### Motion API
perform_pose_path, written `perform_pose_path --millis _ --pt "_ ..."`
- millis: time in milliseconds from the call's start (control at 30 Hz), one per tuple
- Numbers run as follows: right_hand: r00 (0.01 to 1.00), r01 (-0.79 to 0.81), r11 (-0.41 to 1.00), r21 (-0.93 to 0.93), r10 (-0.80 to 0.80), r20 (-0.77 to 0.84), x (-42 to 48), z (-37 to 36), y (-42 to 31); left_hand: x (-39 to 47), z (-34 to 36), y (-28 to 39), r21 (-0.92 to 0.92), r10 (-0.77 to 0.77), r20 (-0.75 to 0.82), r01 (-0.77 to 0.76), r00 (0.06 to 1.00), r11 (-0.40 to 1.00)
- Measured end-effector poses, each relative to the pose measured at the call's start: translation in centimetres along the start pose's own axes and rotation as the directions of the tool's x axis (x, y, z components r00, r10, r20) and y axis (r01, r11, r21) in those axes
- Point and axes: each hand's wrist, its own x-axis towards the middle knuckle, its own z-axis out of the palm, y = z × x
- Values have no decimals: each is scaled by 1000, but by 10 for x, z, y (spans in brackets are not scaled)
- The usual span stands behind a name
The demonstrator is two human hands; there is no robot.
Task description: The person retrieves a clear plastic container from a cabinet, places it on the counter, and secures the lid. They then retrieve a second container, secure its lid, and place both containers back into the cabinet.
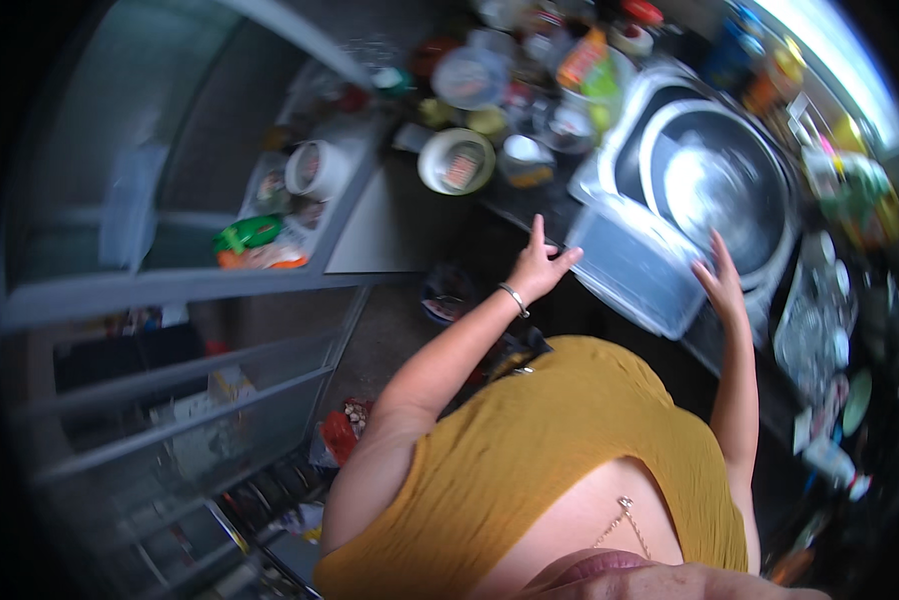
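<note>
A clear rectangular plastic container (637,262) sits at the front edge of the sink, turned at an angle. My left hand (543,264) is at its left corner, the thumb reaching to the rim and the index finger pointing away. On the other side, my right hand (723,285) is beside the right edge with thumb and finger spread. Whether either hand presses on the container is unclear. Behind it, a large shiny metal basin (712,184) sits in the sink (629,142). Blur softens the far side.
A cream bowl (457,161) with a packet inside and a white-lidded jar (524,159) stand left of the sink. Empty clear bottles (817,315) lie to the right. A glass-fronted cabinet (157,289) fills the left, holding a white tub (316,171) and a green packet (247,232).
</note>
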Motion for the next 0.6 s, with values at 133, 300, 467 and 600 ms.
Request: perform_pose_path --millis 133,300,467,600 --pt "982 -25 996 82 40 -185 -27 -19 4 -9 -109 48 -83 232 -367 -281 901 956" --pt "970 -28 999 35 36 -241 -52 -39 -3 -60 -319 123 766 792 -550 -216 266 605" --pt "978 36 999 -34 -43 -203 -44 -26 -4 -116 -497 137 663 775 -613 633 154 399" --pt "976 70 993 -99 -89 -199 -41 -10 -25 -114 -540 168 268 246 -959 747 144 608"
